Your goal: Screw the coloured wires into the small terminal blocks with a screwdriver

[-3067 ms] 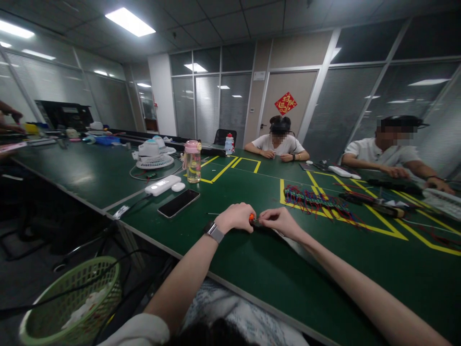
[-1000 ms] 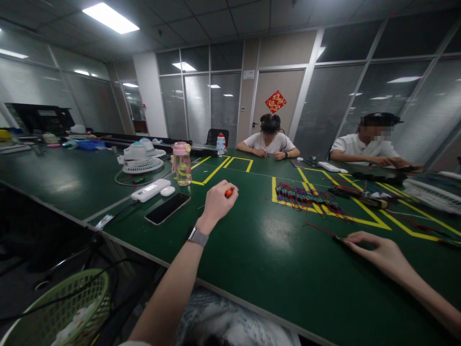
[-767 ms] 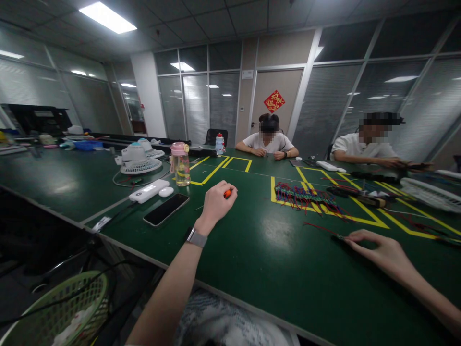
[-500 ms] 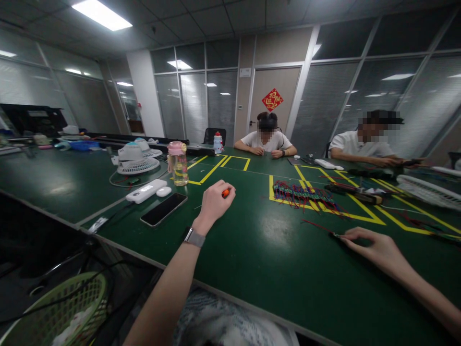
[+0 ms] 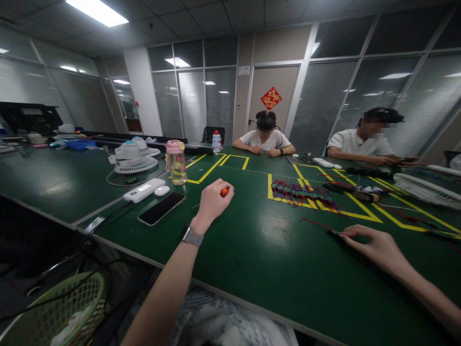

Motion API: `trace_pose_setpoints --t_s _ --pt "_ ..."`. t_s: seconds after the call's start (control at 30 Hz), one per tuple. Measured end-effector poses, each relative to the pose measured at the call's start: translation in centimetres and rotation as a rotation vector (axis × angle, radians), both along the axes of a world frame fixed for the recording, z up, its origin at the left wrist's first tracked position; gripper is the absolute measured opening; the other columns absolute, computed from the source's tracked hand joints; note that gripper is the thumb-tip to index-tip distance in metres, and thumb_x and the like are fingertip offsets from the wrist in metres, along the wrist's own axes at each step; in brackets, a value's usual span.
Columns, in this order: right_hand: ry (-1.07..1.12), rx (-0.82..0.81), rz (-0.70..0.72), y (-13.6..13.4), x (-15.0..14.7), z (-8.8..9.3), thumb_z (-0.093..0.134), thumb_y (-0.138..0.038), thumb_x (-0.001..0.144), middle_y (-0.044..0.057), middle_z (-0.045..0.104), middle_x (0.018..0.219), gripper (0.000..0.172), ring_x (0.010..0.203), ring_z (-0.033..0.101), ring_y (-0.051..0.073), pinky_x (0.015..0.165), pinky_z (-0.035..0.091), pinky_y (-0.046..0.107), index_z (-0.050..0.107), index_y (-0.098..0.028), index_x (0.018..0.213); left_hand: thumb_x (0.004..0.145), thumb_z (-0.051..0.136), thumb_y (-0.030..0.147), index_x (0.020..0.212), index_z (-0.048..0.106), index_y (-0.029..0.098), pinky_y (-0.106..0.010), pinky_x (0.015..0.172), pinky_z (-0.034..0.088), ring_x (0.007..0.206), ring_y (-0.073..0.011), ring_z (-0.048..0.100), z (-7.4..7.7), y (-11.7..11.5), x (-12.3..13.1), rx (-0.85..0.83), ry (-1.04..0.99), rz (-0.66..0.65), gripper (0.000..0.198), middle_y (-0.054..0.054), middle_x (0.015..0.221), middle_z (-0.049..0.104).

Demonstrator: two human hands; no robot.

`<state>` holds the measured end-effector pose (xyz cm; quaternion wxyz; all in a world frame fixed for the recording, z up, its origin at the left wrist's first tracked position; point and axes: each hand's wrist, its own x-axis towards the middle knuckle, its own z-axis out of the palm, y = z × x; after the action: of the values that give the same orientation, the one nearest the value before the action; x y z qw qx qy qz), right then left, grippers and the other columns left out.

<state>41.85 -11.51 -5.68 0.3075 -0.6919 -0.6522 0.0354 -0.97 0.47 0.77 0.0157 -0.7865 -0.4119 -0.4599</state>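
Observation:
My left hand (image 5: 216, 199) is closed around an orange-handled screwdriver (image 5: 224, 192). The handle's end shows by the thumb, and a thin shaft comes out on the hand's left side. Over on the right, thumb and forefinger of my right hand (image 5: 370, 242) pinch a small circuit board (image 5: 334, 232) low over the green table. From the board a red wire (image 5: 313, 222) runs out to the left. Beyond that hand lies a row of several small boards with red and blue wires (image 5: 304, 192), inside yellow tape marks.
Left of my left hand are a black phone (image 5: 162, 209), a white power strip (image 5: 144, 190), a pink-lidded bottle (image 5: 176, 163) and white fans (image 5: 135, 157). A white basket (image 5: 428, 190) stands far right. Two people sit across the table (image 5: 252, 278). A green bin (image 5: 68, 307) is below its edge.
The view has shifted very slightly. Both hands keep their grips and stay in nearly the same places.

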Motion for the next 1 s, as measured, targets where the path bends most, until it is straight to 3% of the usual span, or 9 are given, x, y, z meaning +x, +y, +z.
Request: trace_pose_setpoints --t_s 0.47,0.73,0.9,1.0 --pt "-0.175 0.072 0.160 0.1 -0.2 0.0 0.055 -0.049 0.075 0.008 0.071 0.083 0.034 0.075 0.068 0.026 0.068 0.055 0.036 0.072 -0.021 0.070 0.086 0.049 0.025 0.076 0.064 0.018 -0.025 0.070 0.044 0.070 -0.0119 0.056 -0.2 0.2 0.0 0.001 -0.009 -0.017 0.019 -0.001 0.079 0.061" --pt "-0.297 0.082 0.285 -0.1 1.5 -1.1 0.050 -0.042 0.082 0.009 0.072 0.087 0.033 0.076 0.069 0.025 0.069 0.058 0.034 0.076 -0.021 0.082 0.086 0.049 0.026 0.077 0.064 0.018 -0.025 0.070 0.044 0.071 -0.0116 0.056 -0.2 0.0 0.2 -0.005 0.003 -0.022 0.019 -0.001 0.081 0.061" --pt "-0.319 0.123 0.220 -0.6 1.6 -1.0 0.051 -0.043 0.080 0.008 0.071 0.090 0.030 0.076 0.069 0.024 0.068 0.057 0.034 0.075 -0.025 0.084 0.086 0.048 0.026 0.077 0.063 0.018 -0.025 0.069 0.044 0.071 -0.0116 0.056 -0.2 0.0 0.1 0.001 0.007 -0.017 0.019 -0.001 0.081 0.061" --pt "-0.314 0.318 0.009 -0.7 2.3 0.0 0.050 -0.048 0.080 0.010 0.070 0.098 0.036 0.085 0.067 0.026 0.074 0.054 0.036 0.074 -0.023 0.091 0.087 0.048 0.026 0.077 0.063 0.018 -0.024 0.068 0.044 0.071 -0.0116 0.056 -0.2 0.0 0.2 0.003 0.012 -0.020 0.019 -0.001 0.081 0.061"
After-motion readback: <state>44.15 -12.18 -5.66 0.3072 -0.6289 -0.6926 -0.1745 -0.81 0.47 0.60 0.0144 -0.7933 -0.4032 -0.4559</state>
